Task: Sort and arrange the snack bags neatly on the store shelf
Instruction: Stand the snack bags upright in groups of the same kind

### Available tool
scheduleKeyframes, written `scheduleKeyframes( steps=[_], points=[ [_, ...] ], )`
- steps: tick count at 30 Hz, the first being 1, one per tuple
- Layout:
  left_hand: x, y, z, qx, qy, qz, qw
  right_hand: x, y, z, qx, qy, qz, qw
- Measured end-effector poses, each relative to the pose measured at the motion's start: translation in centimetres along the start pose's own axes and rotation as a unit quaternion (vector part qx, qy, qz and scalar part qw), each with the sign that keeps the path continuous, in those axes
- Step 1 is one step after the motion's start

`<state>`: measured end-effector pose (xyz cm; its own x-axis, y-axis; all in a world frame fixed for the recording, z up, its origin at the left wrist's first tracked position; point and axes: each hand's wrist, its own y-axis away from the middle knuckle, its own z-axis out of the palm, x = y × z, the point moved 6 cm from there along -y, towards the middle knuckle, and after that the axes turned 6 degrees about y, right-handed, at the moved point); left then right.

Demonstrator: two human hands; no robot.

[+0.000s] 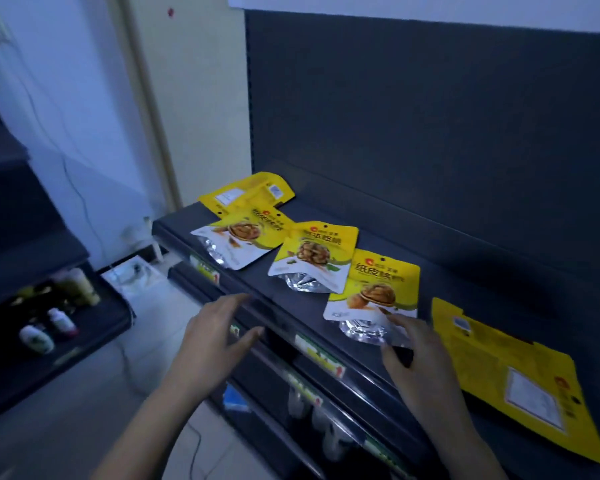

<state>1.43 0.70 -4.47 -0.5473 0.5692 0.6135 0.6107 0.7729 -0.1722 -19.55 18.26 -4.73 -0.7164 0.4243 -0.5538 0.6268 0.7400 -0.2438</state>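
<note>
While the left hand [219, 337] and right hand [420, 358] are spread, holding nothing, five yellow snack bags [373, 292] lie flat on the shelf [465, 278]. Three show walnut fronts, two printed backs.

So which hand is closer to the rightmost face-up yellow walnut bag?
Right. The right hand is at the yellow walnut bag, by its silver bottom edge; the left hand hovers apart, well to its left.
</note>
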Motion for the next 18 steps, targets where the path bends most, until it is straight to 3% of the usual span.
scheduleKeyframes(
  steps=[7, 16, 18],
  points=[
    [-5.3, -4.9, -3.8, 0.055, 0.030, -0.027, 0.998, -4.3, -6.0, 2.5, -0.001, 0.016, -0.050, 0.999],
    [-10.0, -17.3, -7.1, 0.052, -0.039, 0.018, 0.998, -9.8, -16.2, 9.2, -0.085, 0.040, -0.118, 0.989],
    [-11.3, -19.2, -7.6, 0.055, -0.054, 0.013, 0.997, -10.7, -17.8, 11.2, -0.133, 0.074, -0.108, 0.982]
  ],
)
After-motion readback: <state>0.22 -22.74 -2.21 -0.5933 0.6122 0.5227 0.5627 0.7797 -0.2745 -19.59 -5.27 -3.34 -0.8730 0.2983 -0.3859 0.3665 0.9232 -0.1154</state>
